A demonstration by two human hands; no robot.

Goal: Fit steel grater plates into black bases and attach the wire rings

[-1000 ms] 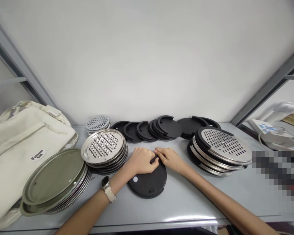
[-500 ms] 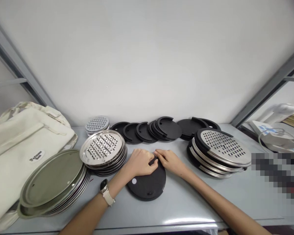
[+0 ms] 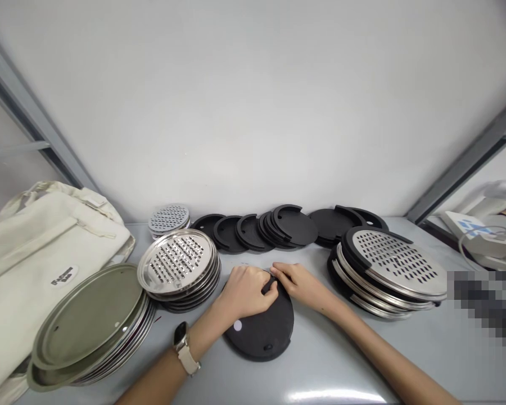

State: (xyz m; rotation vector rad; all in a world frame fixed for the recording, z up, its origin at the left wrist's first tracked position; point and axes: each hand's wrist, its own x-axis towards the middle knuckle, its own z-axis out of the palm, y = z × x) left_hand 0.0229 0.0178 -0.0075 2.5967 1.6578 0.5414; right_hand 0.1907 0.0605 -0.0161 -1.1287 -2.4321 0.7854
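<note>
A round black plate [image 3: 263,334] with a white dot and a small knob near its front edge lies on the grey table before me. My left hand [image 3: 248,289] is closed over its far left part, fingers curled and thumb pressed near the rim. My right hand [image 3: 299,286] pinches at the far rim with fingertips close to the left hand's. Whatever small part lies between the fingertips is hidden. Beside my left wrist stands a stack of round metal grater plates [image 3: 179,261]. To the right is a stack of grater plates in black rims [image 3: 398,259].
Several black discs with raised partial rims [image 3: 297,228] lie overlapping along the wall. Small grey grater discs [image 3: 168,218] stand behind the left stack. Olive oval trays [image 3: 90,320] and a cream bag [image 3: 46,242] are at left. A white box [image 3: 476,236] sits far right.
The view has shifted slightly, so everything sits a little lower. Both hands keep their places at the black plate's far rim with nearly the same grip.
</note>
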